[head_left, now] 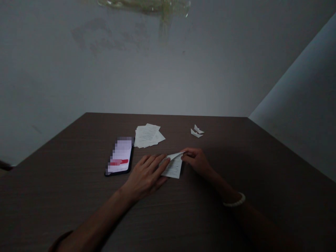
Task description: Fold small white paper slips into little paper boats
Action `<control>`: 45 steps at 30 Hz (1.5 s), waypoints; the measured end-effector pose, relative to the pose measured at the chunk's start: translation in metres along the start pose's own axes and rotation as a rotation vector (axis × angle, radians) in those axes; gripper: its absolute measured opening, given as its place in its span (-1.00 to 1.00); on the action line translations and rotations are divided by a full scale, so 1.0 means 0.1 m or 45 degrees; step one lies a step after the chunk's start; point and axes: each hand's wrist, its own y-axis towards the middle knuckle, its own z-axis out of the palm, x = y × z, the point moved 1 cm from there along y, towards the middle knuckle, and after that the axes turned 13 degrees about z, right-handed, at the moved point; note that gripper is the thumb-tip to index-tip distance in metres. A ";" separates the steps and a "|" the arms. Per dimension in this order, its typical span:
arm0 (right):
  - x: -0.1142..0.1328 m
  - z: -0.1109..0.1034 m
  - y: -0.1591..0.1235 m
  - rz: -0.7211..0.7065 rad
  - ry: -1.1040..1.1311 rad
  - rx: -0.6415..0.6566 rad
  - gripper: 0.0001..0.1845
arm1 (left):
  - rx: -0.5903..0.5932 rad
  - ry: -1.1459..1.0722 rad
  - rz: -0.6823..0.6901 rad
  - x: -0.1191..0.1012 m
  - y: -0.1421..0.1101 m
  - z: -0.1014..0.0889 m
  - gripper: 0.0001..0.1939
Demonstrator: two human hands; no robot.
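A small sheet of printed paper (173, 169) lies on the table in front of me, its top edge lifted and partly folded over. My left hand (147, 175) covers the left part of this sheet, fingers on top of it, holding it in place. At the sheet's upper right corner, my right hand (196, 160) pinches the raised edge between thumb and fingers. A pale bead bracelet (235, 201) circles my right wrist. Beyond the right hand sit two small folded paper boats (196, 133), close together.
A loose pile of printed paper sheets (147, 135) lies behind my left hand. Left of that hand rests a phone (120, 155) with a lit, partly blurred screen. The dark wooden table (78, 196) ends at a grey wall (168, 77).
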 end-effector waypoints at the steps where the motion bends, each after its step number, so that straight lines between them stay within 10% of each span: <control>1: 0.00 0.01 0.00 0.000 0.002 0.002 -0.87 | -0.034 -0.014 -0.026 0.00 0.01 0.00 -0.54; 15: 0.14 0.08 -0.14 -0.171 -0.124 0.131 -0.79 | -0.385 -0.555 -0.483 0.07 0.02 0.04 -0.87; 23: 0.23 0.16 -0.22 -0.589 -0.372 -0.184 -0.69 | -0.351 -0.886 -0.951 0.11 0.06 0.03 -0.78; 45: 0.19 0.18 -0.20 -0.307 -0.196 -0.213 -0.84 | -0.146 -1.029 -0.828 0.08 0.11 0.02 -0.67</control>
